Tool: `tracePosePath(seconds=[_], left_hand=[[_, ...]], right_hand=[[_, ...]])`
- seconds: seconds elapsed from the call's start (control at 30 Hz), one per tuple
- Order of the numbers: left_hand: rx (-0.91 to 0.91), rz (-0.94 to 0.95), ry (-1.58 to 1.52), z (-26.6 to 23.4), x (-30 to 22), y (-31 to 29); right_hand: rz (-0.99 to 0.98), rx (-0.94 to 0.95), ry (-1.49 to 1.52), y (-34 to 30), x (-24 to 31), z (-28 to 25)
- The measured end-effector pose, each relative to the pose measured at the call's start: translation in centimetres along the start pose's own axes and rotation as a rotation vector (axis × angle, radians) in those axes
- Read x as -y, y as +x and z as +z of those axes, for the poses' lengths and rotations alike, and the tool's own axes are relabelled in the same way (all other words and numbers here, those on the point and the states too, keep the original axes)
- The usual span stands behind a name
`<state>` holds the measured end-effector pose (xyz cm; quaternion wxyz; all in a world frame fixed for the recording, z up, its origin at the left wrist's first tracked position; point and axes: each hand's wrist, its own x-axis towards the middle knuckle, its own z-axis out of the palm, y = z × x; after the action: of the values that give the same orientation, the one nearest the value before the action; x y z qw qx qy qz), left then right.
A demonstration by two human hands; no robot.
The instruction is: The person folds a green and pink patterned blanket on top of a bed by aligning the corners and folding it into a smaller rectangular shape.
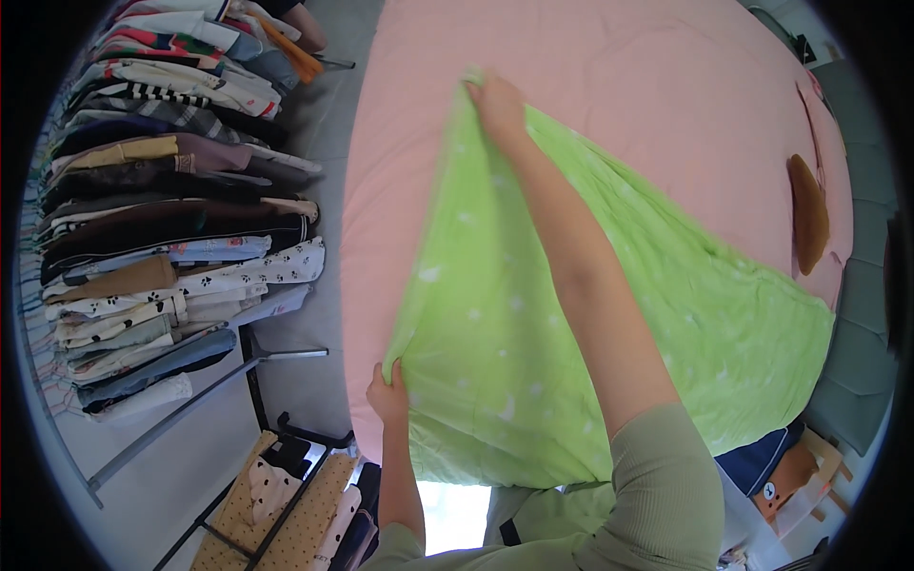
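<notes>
A light green blanket point(495, 371) with small white star and moon shapes lies spread over the near part of a bed covered in pink point(609, 67). My left hand point(387, 392) grips the blanket's left edge close to the near side of the bed. Stretched far forward, my right hand point(497, 105) is closed on the blanket's far corner. Between my two hands the left edge is pulled into a slanting line, slightly blurred near the top. My right forearm crosses over the blanket and hides part of it.
Many clothes point(171, 200) hang on a metal rack point(176, 423) left of the bed. A second black rack point(233, 542) with garments stands lower left. At right are a grey-green padded headboard point(862, 247) and a brown cushion point(807, 214). A bear-face item point(788, 481) sits lower right.
</notes>
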<state>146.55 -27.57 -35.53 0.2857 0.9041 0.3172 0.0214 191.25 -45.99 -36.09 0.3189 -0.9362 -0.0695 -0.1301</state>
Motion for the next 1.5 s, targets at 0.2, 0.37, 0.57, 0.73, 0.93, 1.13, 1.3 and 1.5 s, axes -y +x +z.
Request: tracePosePath(seconds=[0.2,0.37,0.57,0.73,0.93,1.13,1.3,1.5], left_hand=[[-0.044,-0.145,0.026,-3.2,3.6,-2.2],[0.090,-0.213,0.336,-1.8,6.4,-3.1],[0.123,-0.230,0.356,-1.1,6.7,-3.6],[-0.104,0.099,0.342,-0.8,1.9,-2.1],[0.051,0.500,0.085,4.6,-11.5,1.8],[0.238,0.950,-0.027,12.7,-25.9,1.4],[0.301,1.014,0.182,19.2,-32.0,2.1],[0.271,1.024,0.339,22.4,-33.8,4.4]], right_hand=[[-0.244,-0.024,0.017,-0.4,9.3,4.5],[-0.317,-0.019,-0.333,-4.7,7.2,8.7],[-0.048,0.181,-0.205,-5.9,6.8,10.0],[-0.108,0.154,0.278,-9.1,7.0,3.5],[0.104,0.123,0.494,-16.8,-1.0,-9.2],[0.440,-0.061,0.362,-24.4,-14.7,-23.9],[0.520,-0.110,0.020,-27.5,-26.0,-32.6],[0.522,0.117,-0.397,-27.9,-35.7,-36.8]])
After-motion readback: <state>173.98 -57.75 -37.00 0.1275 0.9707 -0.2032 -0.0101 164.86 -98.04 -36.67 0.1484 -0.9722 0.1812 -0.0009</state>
